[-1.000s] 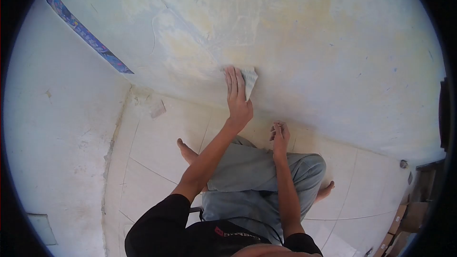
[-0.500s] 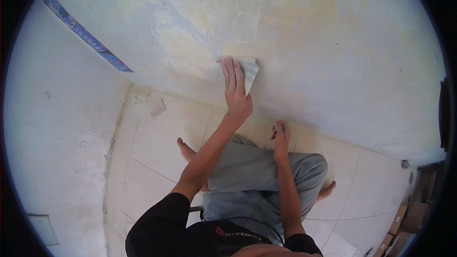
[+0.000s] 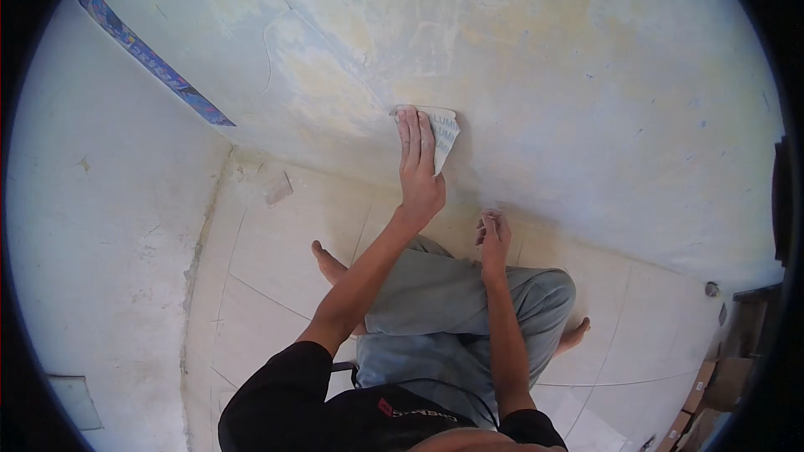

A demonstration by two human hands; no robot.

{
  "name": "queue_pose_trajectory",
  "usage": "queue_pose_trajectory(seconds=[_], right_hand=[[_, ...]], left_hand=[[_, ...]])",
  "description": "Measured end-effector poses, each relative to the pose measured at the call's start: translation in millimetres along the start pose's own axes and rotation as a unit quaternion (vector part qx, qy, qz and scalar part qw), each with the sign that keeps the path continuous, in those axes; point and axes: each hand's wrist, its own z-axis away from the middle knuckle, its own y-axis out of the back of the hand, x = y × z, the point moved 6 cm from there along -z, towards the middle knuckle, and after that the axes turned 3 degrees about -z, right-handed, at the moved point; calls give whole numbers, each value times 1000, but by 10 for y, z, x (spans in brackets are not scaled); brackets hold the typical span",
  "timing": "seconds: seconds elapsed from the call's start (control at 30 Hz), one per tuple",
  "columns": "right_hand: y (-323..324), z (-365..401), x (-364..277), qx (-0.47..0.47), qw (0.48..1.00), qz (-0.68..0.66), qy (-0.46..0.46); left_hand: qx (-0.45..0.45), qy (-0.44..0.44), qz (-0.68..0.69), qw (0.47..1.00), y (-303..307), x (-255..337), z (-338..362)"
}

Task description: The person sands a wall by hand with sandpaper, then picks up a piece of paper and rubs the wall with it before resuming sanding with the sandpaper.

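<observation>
Sandpaper sits pinned to the wall under left hand's flat, spread grip; right hand curled.

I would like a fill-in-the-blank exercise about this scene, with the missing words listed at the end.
1. The left hand presses a grey printed sheet flat against the patchy pale ____.
2. The curled right hand does ____ touch that sheet.
3. The foot on the pale tiled floor is ____.
Missing words: wall; not; bare.
</observation>
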Motion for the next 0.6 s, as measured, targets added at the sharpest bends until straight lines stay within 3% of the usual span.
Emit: queue_pose_trajectory(seconds=[0.2,0.33,0.4,0.5,0.6], right_hand=[[22,1,14,10,1000,12,-6],[27,18,-2,11,1000,-3,-21],[10,5,-26,3,1000,3,3],[7,-19,12,5,1000,1,19],[12,-22,29,0,1000,-6,14]], left_hand=[[-51,38,21,998,-212,-151,591],[-23,26,-3,999,-230,-162,289],[37,-2,1,999,-26,7,-99],[12,14,-13,1000,-42,-35,-42],[-30,33,-4,999,-279,-200,438]])
